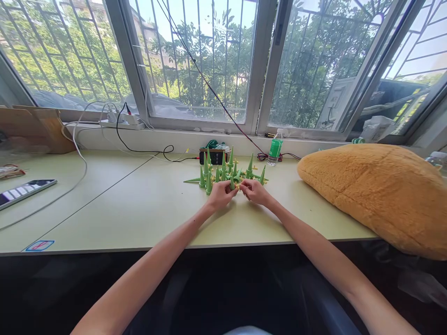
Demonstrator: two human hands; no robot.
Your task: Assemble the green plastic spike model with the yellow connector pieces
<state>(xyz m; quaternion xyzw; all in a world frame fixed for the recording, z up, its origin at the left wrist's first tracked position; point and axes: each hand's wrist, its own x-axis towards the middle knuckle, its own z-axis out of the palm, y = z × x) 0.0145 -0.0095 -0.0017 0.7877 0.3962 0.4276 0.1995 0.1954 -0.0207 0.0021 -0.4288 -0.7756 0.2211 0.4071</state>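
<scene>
Several green pointed cones [208,185] stand close together in the middle of the table, with small yellow pieces among them. At the front of this cluster, my left hand [220,195] is closed around one green cone [232,182], whose tip points upward. Just to its right, my right hand [255,192] is closed in a pinch beside a small yellow piece [238,186]. The fingertips of both hands nearly meet there. What lies between the right fingertips is too small to make out. One green cone [191,180] lies on its side at the cluster's left.
Behind the cones stands a phone [212,158] with a cable plugged in. A water bottle [275,148] is at the back right, beside a large orange plush cushion [377,190]. Another phone [28,191] and a white cable [79,179] lie on the table [122,214] at left.
</scene>
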